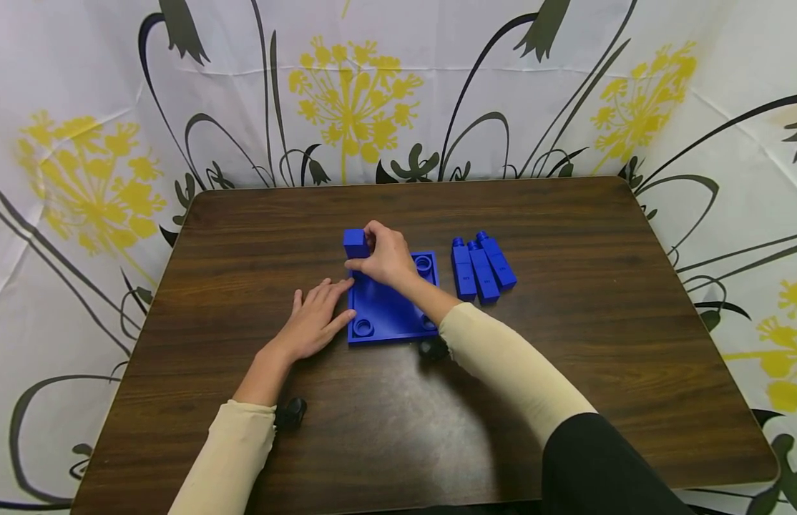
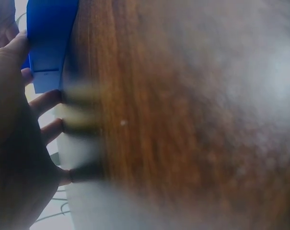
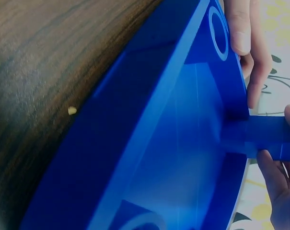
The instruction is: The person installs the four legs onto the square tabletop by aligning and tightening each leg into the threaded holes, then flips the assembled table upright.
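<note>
A blue square tray-like panel with round sockets in its corners lies on the table. At its far left corner a blue square peg stands upright, pinched between the thumb and fingers of my right hand. In the right wrist view that peg meets the panel's corner, and its lower end is hidden there. My left hand lies along the panel's left side, fingers extended and touching the edge. The left wrist view shows these spread fingers against the panel's blue side.
Several blue pegs with round, narrower ends lie side by side to the right of the panel. The brown wooden table reaches back to a flower-patterned curtain. A small pale crumb lies near the panel.
</note>
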A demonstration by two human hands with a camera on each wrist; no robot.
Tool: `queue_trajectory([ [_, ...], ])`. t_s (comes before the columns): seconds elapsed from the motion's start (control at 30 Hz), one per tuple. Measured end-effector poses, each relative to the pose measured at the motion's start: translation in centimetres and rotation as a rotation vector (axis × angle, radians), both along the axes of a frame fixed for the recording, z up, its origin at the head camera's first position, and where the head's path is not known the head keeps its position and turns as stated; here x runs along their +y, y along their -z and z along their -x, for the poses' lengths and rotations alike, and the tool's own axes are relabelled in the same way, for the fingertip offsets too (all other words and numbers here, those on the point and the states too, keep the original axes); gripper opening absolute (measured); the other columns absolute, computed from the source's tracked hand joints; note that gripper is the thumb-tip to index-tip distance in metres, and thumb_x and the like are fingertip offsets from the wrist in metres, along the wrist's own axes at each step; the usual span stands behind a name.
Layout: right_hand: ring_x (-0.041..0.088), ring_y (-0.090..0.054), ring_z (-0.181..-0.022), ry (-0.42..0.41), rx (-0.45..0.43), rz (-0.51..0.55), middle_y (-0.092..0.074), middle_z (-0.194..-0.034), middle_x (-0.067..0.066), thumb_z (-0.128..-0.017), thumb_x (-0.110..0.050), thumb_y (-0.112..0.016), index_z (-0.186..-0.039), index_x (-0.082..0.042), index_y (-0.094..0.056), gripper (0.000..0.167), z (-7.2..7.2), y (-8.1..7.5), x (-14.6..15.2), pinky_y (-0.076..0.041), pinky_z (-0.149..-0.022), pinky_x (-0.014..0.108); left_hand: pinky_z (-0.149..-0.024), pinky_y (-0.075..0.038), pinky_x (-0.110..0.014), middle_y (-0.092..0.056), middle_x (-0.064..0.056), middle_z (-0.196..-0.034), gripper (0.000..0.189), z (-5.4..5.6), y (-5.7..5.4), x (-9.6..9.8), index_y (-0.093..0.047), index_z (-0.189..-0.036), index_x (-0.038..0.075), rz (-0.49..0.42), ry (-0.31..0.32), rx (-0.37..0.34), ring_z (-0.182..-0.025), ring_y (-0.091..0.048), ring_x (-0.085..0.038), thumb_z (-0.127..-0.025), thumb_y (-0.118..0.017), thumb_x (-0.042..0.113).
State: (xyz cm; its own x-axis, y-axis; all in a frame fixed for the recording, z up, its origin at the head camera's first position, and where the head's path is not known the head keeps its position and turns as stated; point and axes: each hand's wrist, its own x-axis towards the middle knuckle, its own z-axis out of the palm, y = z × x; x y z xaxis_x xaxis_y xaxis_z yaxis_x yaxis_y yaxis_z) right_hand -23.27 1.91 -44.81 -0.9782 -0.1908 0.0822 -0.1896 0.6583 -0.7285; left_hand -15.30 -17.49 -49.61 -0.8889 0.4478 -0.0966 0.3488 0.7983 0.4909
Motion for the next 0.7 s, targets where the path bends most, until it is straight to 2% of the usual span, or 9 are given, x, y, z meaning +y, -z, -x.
queue_trajectory([
  [0.27,0.016,-0.057,-0.083,0.030,0.001,0.027,-0.062,-0.092,0.002,-0.073,-0.037,-0.088,-0.098,-0.015,-0.055,0.047,-0.30,0.23,-0.11,-0.046,-0.072,0.029,-0.105,0.002,-0.073,-0.030,-0.011,-0.156,0.062,-0.02,-0.06,0.05,-0.024,-0.156,0.025,0.017,0.000,-0.001,-0.148,-0.010,-0.033,-0.102,-0.039,0.053],
  [0.47,0.017,-0.057,-0.084,0.023,-0.011,0.029,-0.062,-0.095,0.005,-0.074,-0.036,-0.087,-0.100,-0.014,-0.055,0.047,-0.42,0.15,-0.18,-0.046,-0.073,0.030,-0.106,0.003,-0.072,-0.029,-0.011,-0.157,0.062,0.05,0.00,0.02,-0.023,-0.156,0.025,0.027,-0.005,-0.009,-0.148,-0.009,-0.033,-0.102,-0.039,0.053],
  [0.7,0.020,-0.061,-0.099,-0.035,-0.065,0.075,-0.065,-0.107,0.008,-0.078,-0.027,-0.085,-0.116,-0.008,-0.058,0.051,-0.41,-0.28,0.19,-0.049,-0.087,0.033,-0.105,0.003,-0.072,-0.029,-0.010,-0.157,0.063,0.15,0.05,0.04,-0.023,-0.156,0.025,0.016,0.000,-0.011,-0.148,-0.009,-0.033,-0.102,-0.039,0.054],
])
